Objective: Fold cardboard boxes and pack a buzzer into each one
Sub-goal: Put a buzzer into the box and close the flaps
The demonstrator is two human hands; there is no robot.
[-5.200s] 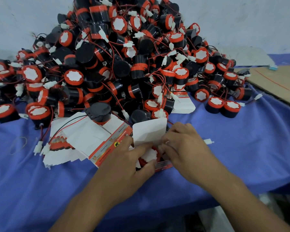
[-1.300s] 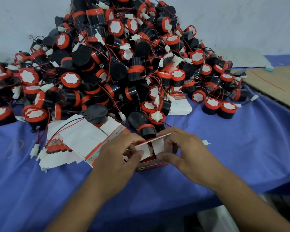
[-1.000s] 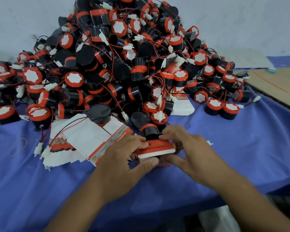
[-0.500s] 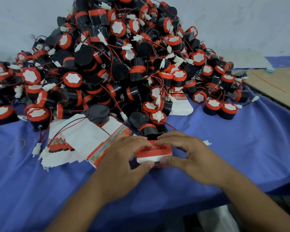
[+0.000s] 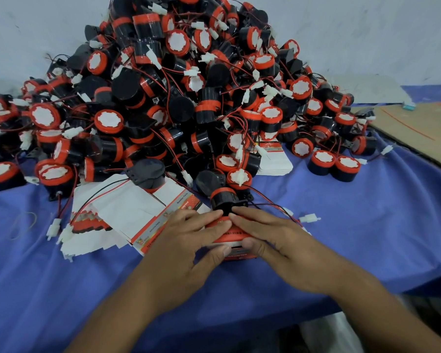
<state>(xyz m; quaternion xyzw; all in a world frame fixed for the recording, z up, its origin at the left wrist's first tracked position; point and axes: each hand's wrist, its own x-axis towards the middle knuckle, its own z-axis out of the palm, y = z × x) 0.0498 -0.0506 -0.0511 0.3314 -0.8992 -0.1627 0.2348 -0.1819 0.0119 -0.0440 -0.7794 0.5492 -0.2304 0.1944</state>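
Left hand (image 5: pixel 178 240): fingers straight, pressing box (image 5: pixel 236 235) lid, thumb on front.
Right hand (image 5: pixel 273 240): fingers likewise flat on lid.
Buzzer (image 5: pixel 223 200): just beyond fingertips.

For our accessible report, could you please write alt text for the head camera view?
A person's left hand and right hand press flat on the lid of a small red and white box on a blue cloth. A stack of flat boxes lies to its left, and a heap of black and red buzzers with wires rises behind.

Blue-clothed table (image 5: pixel 367 238): buzzer heap (image 5: pixel 178 98) at back, flat cartons (image 5: pixel 127 212) front-left, rubber band (image 5: pixel 23 225) left, brown board (image 5: pixel 418 133) right.
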